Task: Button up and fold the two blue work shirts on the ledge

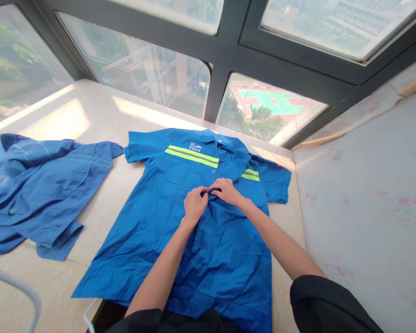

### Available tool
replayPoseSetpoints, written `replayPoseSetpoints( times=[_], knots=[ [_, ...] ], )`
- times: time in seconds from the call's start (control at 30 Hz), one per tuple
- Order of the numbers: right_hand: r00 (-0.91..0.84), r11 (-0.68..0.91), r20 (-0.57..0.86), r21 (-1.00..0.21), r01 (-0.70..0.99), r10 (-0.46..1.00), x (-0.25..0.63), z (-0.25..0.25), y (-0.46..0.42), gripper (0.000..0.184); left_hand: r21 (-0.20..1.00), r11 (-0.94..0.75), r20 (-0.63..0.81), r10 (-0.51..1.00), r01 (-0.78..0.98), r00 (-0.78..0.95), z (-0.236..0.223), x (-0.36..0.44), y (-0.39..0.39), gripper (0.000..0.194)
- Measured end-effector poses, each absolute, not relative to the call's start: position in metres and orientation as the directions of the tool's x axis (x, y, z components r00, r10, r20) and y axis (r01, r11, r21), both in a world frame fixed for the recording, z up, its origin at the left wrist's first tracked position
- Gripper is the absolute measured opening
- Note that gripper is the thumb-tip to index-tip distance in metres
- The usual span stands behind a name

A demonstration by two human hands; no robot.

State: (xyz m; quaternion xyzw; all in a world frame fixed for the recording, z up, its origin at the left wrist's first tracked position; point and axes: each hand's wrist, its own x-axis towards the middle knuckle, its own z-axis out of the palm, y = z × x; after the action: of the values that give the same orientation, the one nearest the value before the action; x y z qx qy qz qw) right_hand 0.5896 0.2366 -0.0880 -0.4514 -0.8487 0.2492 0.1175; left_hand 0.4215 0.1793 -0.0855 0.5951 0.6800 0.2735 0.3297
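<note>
A blue short-sleeved work shirt [145, 222] lies spread out in front of me, its collar toward the window. Yellow-green reflective bands cross its chest, and white lettering sits above the left one. Both hands meet at the front opening, just below the chest. My left hand [195, 203] is closed, pinching one edge of the placket. My right hand [227, 190] is closed on the placket too, fingertips close to the left ones. Above them a button [213, 171] shows on the shirt front, and the right front panel is folded back near the collar. What lies between the fingertips is mostly hidden.
Another blue garment [48, 185] lies crumpled at the left. Windows with dark frames [225, 51] rise behind the pale ledge [100, 99]. A flower-patterned wall [364, 208] stands on the right. A pale curved tube [24, 289] is at the lower left.
</note>
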Motion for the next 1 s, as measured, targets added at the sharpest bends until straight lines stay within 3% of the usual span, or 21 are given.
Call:
replayPoseSetpoints(
  times=[0.2,0.43,0.7,1.0],
  knots=[
    [-0.527,0.466,0.019,-0.495,0.733,0.849,0.588,-0.093,0.224,0.019,0.754,0.099,-0.096,0.995,0.649,-0.040,-0.086,0.419,0.181,0.021],
    [-0.528,0.420,-0.106,-0.485,0.767,0.843,0.582,-0.089,0.230,0.018,0.767,0.059,-0.061,0.998,0.638,-0.019,-0.089,0.417,0.180,0.022],
    [-0.512,0.397,-0.128,-0.485,0.779,0.850,0.579,-0.086,0.228,0.018,0.782,0.058,-0.034,0.998,0.620,-0.050,-0.095,0.418,0.176,0.021],
    [-0.458,0.406,0.076,-0.604,0.686,0.886,0.584,-0.097,0.215,0.019,0.802,-0.057,0.098,0.995,0.595,-0.036,-0.107,0.418,0.169,0.021]
  ],
)
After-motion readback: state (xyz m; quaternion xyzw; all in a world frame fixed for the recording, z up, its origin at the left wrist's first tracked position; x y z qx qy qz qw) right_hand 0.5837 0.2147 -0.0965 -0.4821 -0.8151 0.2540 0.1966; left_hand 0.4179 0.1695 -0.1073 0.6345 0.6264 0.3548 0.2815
